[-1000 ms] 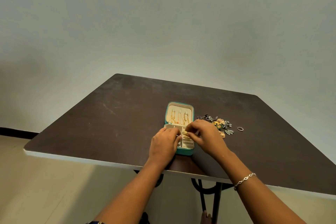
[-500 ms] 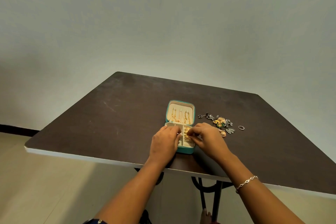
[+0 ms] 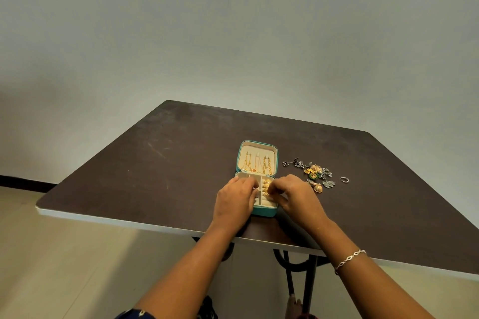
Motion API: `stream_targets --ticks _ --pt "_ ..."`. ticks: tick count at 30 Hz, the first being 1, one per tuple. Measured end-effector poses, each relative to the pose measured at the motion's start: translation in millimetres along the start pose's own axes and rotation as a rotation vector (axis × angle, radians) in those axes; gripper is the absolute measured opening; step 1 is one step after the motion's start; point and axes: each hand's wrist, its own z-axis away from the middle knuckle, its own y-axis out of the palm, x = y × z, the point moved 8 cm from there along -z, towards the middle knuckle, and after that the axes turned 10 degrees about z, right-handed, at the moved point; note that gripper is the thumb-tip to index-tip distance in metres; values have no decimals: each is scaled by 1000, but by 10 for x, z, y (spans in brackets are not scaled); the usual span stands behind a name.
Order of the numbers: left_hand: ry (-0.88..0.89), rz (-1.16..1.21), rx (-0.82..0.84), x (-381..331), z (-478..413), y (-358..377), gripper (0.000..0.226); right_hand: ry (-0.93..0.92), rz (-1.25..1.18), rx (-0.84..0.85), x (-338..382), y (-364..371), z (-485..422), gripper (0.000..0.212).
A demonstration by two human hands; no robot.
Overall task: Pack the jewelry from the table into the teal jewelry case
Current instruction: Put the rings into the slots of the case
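Over the dark table (image 3: 155, 163), pale wall (image 3: 233, 33) behind: reaching in with both forearms to the teal jewelry case (image 3: 269, 212) lying open near the front edge. Gripping the tray's left side with the curled left hand (image 3: 234, 201), pinching a gold piece (image 3: 267, 185) in the right compartment with the right hand (image 3: 298, 198).

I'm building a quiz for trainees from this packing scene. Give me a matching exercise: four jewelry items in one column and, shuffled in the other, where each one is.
1. gold chains
2. loose earrings
3. silver ring
4. bracelet

A. worn on the right wrist
B. alone on the table, farthest right
C. inside the lid of the teal jewelry case
D. heaped on the table just right of the case

Pairs: 1-C, 2-D, 3-B, 4-A
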Motion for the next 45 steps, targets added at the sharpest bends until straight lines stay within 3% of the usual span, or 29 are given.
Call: stream_targets --ticks 4,9,19,30,36,45 --pt "0 6 -12 -3 4 -8 18 -7 25 32 -23 51 -13 11" --pt "43 9 -22 -43 9 -26 15 127 -89 -118 -205 -77 18 25" --pt "110 -59 -11 -137 12 -22 24 114 -42 -16 -147 71 9 30" --pt "86 -52 2 -94 -1 14 22 31 -64 -59 -141 89 97 42" --pt "77 -120 74 -51 -31 117 41 121 -52 -74 -288 71 71 56" --pt "73 -149 135 -53 -35 130 39 129 4 19 -325 211 -25 58"
